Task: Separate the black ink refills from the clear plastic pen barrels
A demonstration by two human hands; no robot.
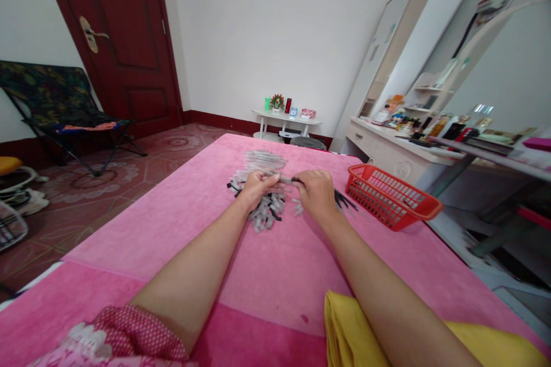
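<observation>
My left hand (257, 188) pinches a thin, greyish, see-through strip (286, 179) between thumb and fingers. At the strip's other end, my right hand (317, 192) is closed on it, with a dark tip showing at the fingertips. Behind my left hand lies a stack of long translucent pieces (263, 159). Below and beside that hand is a loose heap of similar pieces with black parts (267, 212). Several thin black sticks (344, 200) fan out past my right hand, partly hidden by it. What exactly the small pieces are is too blurred to tell.
The pink cloth (172, 229) covers the table. A red plastic basket (392, 198) stands on its right side, and a folded yellow cloth (353, 332) lies under my right forearm. Beyond are a low white table (282, 117), a folding chair (64, 103) and a dressing table (396, 140).
</observation>
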